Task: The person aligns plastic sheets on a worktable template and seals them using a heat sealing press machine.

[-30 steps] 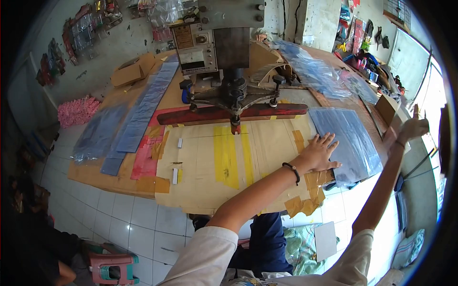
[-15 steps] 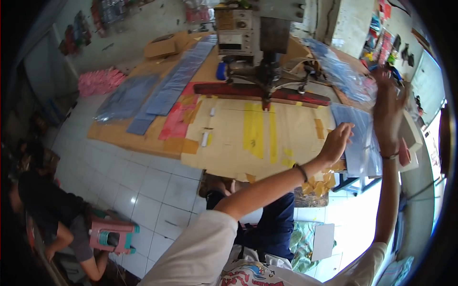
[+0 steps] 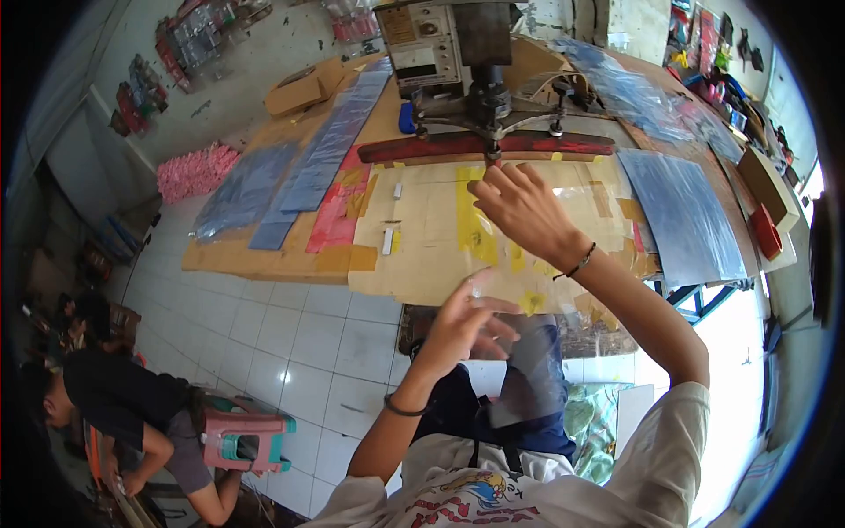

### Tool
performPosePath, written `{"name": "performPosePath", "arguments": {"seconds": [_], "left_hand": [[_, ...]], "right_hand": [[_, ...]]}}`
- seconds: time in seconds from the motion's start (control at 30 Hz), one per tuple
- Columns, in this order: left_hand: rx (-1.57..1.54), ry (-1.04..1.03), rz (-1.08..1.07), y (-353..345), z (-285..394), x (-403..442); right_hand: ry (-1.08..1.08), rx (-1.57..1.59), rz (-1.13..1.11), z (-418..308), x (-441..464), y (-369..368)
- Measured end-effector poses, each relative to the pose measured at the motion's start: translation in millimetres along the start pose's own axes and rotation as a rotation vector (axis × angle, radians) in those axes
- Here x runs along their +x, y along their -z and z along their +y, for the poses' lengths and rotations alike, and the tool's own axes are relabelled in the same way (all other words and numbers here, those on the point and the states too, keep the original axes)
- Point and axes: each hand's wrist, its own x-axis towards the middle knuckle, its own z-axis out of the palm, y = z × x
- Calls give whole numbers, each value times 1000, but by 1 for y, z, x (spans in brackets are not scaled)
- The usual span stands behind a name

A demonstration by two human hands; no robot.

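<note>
Over the tan work board [image 3: 422, 211] with yellow tape strips, my right hand [image 3: 528, 211] has its fingers curled together on what looks like a clear plastic sheet [image 3: 530, 374]. The see-through sheet hangs past the board's front edge, in front of my legs; its edges are hard to make out. My left hand [image 3: 468, 327] is lower, beside the sheet, its fingers apart and slightly blurred. Whether it touches the sheet is unclear. Behind my right hand stands the machine's press arm [image 3: 490, 106] with a long red bar [image 3: 422, 148].
Bluish plastic sheets [image 3: 682, 216] lie on the right, and more strips [image 3: 330, 145] on the left. A cardboard box [image 3: 304, 86] sits at the back left. A red container [image 3: 766, 231] is at the far right. Another person [image 3: 132, 396] sits low at the left, near a pink stool [image 3: 246, 436].
My right hand has come from the far right to above the board's middle. My left hand has left the right-side sheets and moved left and down. The clear sheet now hangs near both hands.
</note>
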Motion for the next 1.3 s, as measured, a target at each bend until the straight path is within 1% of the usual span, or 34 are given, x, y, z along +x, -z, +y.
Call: {"name": "performPosePath", "arguments": {"seconds": [0.1, 0.13, 0.23, 0.27, 0.37, 0.4, 0.5, 0.6, 0.8, 0.9, 1.0, 1.1, 1.3], "left_hand": [[52, -57, 161, 21, 6, -20], [71, -89, 213, 24, 8, -25], [126, -178, 309, 20, 10, -43], [160, -114, 321, 19, 16, -49], [969, -487, 604, 23, 28, -39], [1016, -451, 670, 19, 43, -33], [1495, -622, 244, 34, 74, 15], [1796, -336, 91, 57, 58, 67], [1719, -246, 112, 79, 55, 106], [1811, -151, 71, 86, 61, 121], [1739, -171, 6, 86, 61, 124], [1785, -249, 87, 82, 58, 122], [1791, -306, 93, 93, 55, 131]], "right_hand": [[-95, 215, -29, 1, -20, 4], [-149, 347, -171, 4, -31, 12], [-226, 355, -295, 13, -70, 15], [-276, 414, -494, 19, -78, 18], [-242, 444, -484, 32, -100, 5], [-242, 457, -498, 34, -100, 3], [-234, 474, -521, 38, -93, -2], [-247, 454, -508, 35, -86, -10], [-366, 449, -469, 34, -82, -10], [-397, 435, -453, 38, -78, -15], [-412, 425, -451, 44, -76, -30], [-432, 420, -446, 44, -72, -33], [-416, 442, -470, 56, -77, -24]]}}
